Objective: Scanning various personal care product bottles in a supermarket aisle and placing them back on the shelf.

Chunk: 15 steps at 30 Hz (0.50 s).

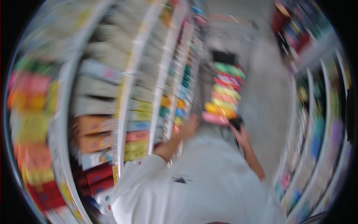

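The picture is blurred by motion. My right hand (241, 133) is at the near right end of a shopping cart (207, 75), its fingers against a dark thing (236, 122) there; whether they close on it cannot be told. Along the cart runs a row of colourful packages (226, 93), green, red, yellow, orange and pink, with a black item (223, 57) at the far end. My left hand (191, 124) is at the near left of the cart, beside the shelves; its fingers are too blurred to tell whether it holds anything.
Shelves (139, 50) packed with boxes and packets rise close on my left. Grey floor (258, 103) runs along the cart's right side. Further right stand more stocked shelves (316, 134) and a display of dark and red goods (296, 30).
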### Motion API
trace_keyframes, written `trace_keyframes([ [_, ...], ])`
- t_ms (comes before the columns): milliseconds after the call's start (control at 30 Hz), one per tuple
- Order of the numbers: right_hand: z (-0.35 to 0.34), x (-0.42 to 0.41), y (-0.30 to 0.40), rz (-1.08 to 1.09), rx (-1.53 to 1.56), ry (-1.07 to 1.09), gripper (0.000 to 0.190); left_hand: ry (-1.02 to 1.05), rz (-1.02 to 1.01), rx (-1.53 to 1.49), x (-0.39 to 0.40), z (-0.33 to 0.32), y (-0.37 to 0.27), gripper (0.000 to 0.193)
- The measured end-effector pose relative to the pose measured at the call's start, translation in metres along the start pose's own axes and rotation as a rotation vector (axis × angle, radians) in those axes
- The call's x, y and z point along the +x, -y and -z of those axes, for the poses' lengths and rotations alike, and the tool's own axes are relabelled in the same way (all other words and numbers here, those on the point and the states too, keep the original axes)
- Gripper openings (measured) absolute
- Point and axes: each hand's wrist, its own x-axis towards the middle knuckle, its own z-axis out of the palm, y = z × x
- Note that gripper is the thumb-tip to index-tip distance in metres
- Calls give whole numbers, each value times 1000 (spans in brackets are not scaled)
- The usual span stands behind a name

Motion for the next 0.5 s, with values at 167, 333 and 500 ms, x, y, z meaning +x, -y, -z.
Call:
trace_keyframes([
  [167, -22, -7, -8, -213, -62, -62, 50, -123, -184, 113, -14, -1, 11, 43],
  [333, -21, -14, -5, -270, -19, -71, 48, -243, -83, 96, 11, 29, -34, 35],
  [500, -20, -23, -29, -292, 85, -73, 44, -375, -281, 81, 152, 56, -38, 30],
])
